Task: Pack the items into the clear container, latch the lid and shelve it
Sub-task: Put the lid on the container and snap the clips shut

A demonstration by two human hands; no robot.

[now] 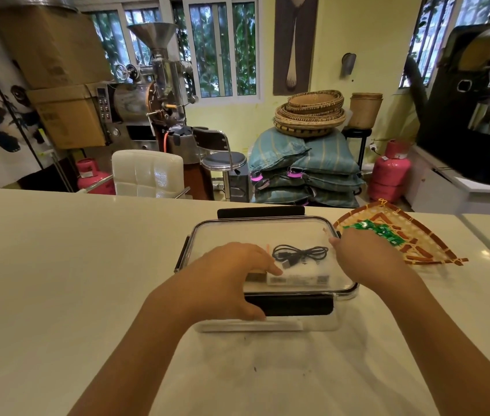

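Clear container (267, 295) sits on the pale surface (72, 250) straight ahead of me at 12 o'clock, its transparent lid (255, 235) on top. Through the lid I see a coiled black cable (299, 254) and a white box (297, 277) beneath it. My left hand (231, 277) lies spread across the lid's near-left corner, fingers flat on top and thumb curled onto the black front latch (294, 304). My right hand (366, 250) presses the container's right edge at 2 o'clock; I cannot tell how its fingers are set. At 2 o'clock beyond it lies a woven fan (424, 235) carrying green pieces (372, 231).
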